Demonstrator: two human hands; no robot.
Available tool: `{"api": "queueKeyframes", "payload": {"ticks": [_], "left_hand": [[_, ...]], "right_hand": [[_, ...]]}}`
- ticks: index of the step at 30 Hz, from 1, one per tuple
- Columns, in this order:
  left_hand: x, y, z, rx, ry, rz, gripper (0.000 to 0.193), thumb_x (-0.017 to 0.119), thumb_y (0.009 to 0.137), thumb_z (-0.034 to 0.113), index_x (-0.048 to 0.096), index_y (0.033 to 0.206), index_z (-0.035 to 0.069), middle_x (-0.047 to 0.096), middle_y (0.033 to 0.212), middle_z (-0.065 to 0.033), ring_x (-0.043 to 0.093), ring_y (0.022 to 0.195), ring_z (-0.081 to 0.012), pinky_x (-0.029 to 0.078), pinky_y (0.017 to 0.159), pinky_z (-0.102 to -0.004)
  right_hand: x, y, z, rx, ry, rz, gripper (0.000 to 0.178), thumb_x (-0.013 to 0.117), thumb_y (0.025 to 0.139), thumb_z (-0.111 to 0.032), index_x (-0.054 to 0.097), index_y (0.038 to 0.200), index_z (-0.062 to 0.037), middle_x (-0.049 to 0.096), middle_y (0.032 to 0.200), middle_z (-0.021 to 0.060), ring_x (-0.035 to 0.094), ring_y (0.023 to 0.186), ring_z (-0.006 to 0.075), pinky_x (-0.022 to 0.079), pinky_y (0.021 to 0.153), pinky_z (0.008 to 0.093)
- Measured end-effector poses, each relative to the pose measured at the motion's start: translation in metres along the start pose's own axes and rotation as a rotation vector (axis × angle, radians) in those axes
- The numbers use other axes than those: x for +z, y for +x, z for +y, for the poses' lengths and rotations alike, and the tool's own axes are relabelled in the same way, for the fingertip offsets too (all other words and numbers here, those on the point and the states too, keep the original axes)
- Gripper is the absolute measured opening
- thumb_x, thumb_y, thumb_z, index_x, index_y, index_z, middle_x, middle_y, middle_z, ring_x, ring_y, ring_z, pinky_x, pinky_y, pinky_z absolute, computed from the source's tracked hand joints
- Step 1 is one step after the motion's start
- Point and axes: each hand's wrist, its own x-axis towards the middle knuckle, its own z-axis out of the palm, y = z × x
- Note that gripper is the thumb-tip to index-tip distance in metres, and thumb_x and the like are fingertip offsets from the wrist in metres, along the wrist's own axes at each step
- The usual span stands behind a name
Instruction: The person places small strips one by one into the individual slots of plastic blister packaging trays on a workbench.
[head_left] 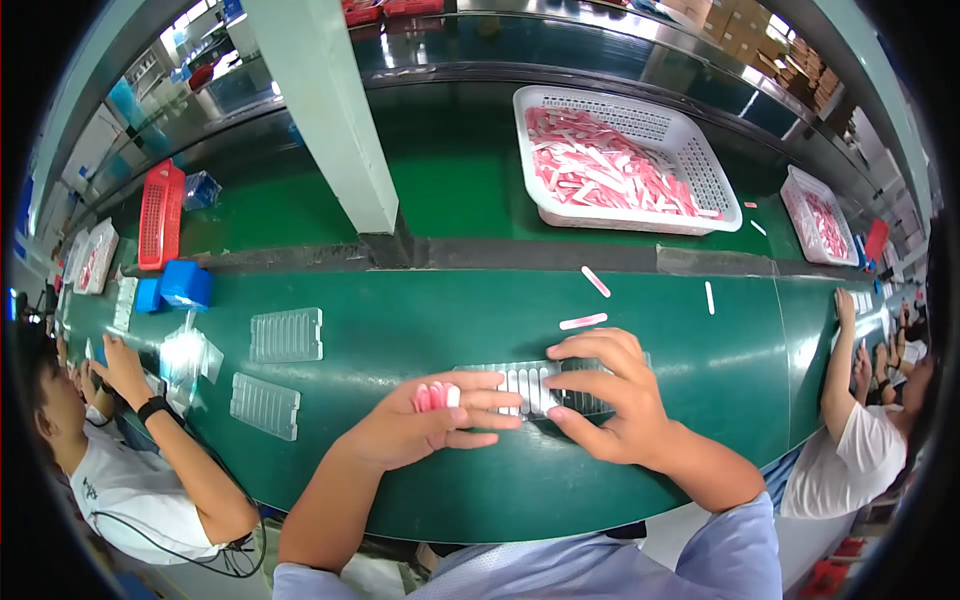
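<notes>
My left hand (410,425) lies palm up with a small bunch of pink-and-white plastic sticks (434,397) held by its thumb; its fingers stretch toward a clear slotted tray (590,397). Several white sticks (535,385) lie side by side in that tray, between my two hands. My right hand (620,405) hovers over the tray's right part, thumb and fingers apart, fingertips close to the row of sticks. No stick shows between those fingertips. Part of the tray is hidden under both hands.
Two clear slotted trays (286,335) lie to the left, near blue boxes (186,285). Loose sticks (584,321) lie beyond my hands. A white basket (630,222) heaped with sticks stands past the dark ledge (520,254). A post (335,120) rises ahead; people work on both sides.
</notes>
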Motion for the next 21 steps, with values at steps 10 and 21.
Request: {"api": "queueKeyframes", "payload": {"ticks": [10,21], "left_hand": [[0.060,0.000,-0.026,-0.262,0.097,-0.116,0.054,0.054,0.107,0.006,0.035,0.156,-0.006,0.050,0.154,-0.0240,0.051,0.142,-0.0409,0.045,0.117,-0.0500],[0.066,-0.038,-0.067,-0.078,-0.232,-0.011,0.053,0.040,0.100,-0.013,0.031,0.151,-0.019,0.047,0.146,-0.0422,0.053,0.131,-0.0599,0.051,0.109,-0.0598]], "right_hand": [[0.003,0.002,-0.017,0.072,0.304,-0.162,0.012,0.085,0.082,-0.013,0.079,0.093,-0.0123,0.069,0.118,0.0069,0.064,0.109,0.0259,0.047,0.096,0.0399],[-0.053,-0.053,0.000,-0.754,-0.476,0.297,0.014,0.074,0.079,-0.015,0.067,0.090,-0.0154,0.064,0.097,-0.0016,0.055,0.074,0.0165,0.043,0.069,0.0303]]}}
